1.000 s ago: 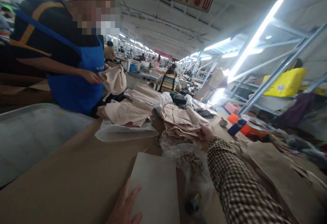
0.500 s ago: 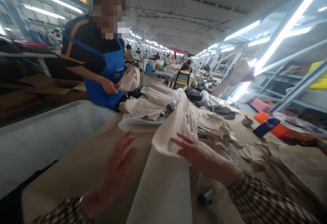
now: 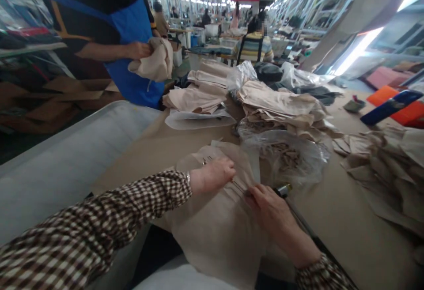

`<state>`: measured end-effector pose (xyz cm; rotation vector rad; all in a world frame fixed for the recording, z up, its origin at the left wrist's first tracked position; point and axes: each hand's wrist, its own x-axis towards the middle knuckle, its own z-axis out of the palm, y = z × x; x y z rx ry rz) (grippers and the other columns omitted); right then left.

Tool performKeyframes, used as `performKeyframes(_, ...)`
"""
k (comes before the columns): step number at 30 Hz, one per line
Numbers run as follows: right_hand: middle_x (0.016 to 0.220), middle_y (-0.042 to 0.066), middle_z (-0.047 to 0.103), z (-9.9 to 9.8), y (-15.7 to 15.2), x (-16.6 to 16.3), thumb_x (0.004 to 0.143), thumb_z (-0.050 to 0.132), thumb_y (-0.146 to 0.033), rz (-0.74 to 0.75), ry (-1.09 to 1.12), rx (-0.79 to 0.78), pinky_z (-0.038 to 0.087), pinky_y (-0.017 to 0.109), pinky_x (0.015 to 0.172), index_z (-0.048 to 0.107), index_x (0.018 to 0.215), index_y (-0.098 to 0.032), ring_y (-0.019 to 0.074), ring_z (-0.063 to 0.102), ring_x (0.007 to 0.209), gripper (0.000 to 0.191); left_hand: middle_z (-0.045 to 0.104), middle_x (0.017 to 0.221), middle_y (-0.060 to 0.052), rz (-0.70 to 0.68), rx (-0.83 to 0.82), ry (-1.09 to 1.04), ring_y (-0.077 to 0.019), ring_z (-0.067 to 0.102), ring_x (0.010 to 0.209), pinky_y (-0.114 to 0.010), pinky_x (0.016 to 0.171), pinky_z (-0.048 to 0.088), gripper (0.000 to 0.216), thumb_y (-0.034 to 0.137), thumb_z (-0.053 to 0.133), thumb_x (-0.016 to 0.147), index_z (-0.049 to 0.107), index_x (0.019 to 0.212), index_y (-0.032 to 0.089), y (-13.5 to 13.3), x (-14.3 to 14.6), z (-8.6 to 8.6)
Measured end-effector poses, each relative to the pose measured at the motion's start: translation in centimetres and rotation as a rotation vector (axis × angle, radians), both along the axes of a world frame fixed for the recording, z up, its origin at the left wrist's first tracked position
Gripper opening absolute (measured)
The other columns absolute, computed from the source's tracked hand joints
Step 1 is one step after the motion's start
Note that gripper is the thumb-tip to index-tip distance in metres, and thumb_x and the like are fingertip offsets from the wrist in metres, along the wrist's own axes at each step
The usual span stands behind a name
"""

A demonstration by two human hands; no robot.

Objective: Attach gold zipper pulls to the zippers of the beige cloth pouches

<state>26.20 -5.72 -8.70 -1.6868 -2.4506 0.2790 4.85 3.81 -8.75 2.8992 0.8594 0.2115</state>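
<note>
The flat beige cloth piece (image 3: 215, 232) has slid nearer and now lies over the brown table's (image 3: 331, 206) near edge. The left hand (image 3: 213, 174) is closed on its thin metal zip (image 3: 238, 187); the right hand (image 3: 270, 204) touches the zip's end, its grip hidden.

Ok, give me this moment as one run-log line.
left hand: on beige fabric piece | right hand: on same piece | co-worker's hand: holding bunched beige cloth

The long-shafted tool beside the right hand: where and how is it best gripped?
Probably by its slim shaft, from above and the right: it slants along the table with that side exposed, while the right hand crowds its head.
</note>
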Motion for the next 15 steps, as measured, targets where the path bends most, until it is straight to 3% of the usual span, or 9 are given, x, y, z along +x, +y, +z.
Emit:
performKeyframes(5,0.097,0.008,0.068,-0.7,0.2,-1.8,0.095,0.049,-0.019,-0.129,-0.09,-0.034,0.044,0.031,0.076,0.063,0.096,-0.019,0.0222,0.064,0.089,0.014,0.065,0.089,-0.008,0.061,-0.042,0.079,-0.0191,0.061,0.085,-0.03,0.076,0.047,0.013,0.018,0.056,0.09,0.065,0.083,0.012,1.1,-0.8,0.1)
performKeyframes(11,0.094,0.007,0.072,-0.4,2.5,-2.0,0.095,0.047,-0.017,-0.124,-0.169,-0.103,0.04,0.028,0.07,0.062,0.09,-0.019,0.0198,0.066,0.088,0.015,0.066,0.101,-0.011,0.167,-0.049,0.117,-0.024,0.062,0.095,-0.034,0.083,0.047,0.014,0.025,0.066,0.086,0.065,0.092,0.012,1.9,-1.7,0.2)
performKeyframes(13,0.093,0.008,0.071,0.1,2.9,-2.1,0.094,0.047,-0.014,-0.109,-0.189,-0.107,0.039,0.028,0.069,0.061,0.09,-0.018,0.0197,0.066,0.086,0.015,0.067,0.099,-0.011,0.173,-0.057,0.136,-0.024,0.062,0.093,-0.035,0.082,0.047,0.011,0.022,0.065,0.085,0.064,0.091,0.012,1.9,-1.7,0.9)
performKeyframes(15,0.089,0.008,0.07,1.5,2.5,-2.1,0.093,0.047,-0.012,-0.062,-0.213,-0.028,0.039,0.03,0.069,0.06,0.087,-0.018,0.0212,0.064,0.084,0.015,0.066,0.099,-0.011,0.193,-0.057,0.147,-0.0239,0.061,0.092,-0.036,0.081,0.046,0.007,0.018,0.06,0.087,0.063,0.09,0.013,1.3,-1.9,2.7)
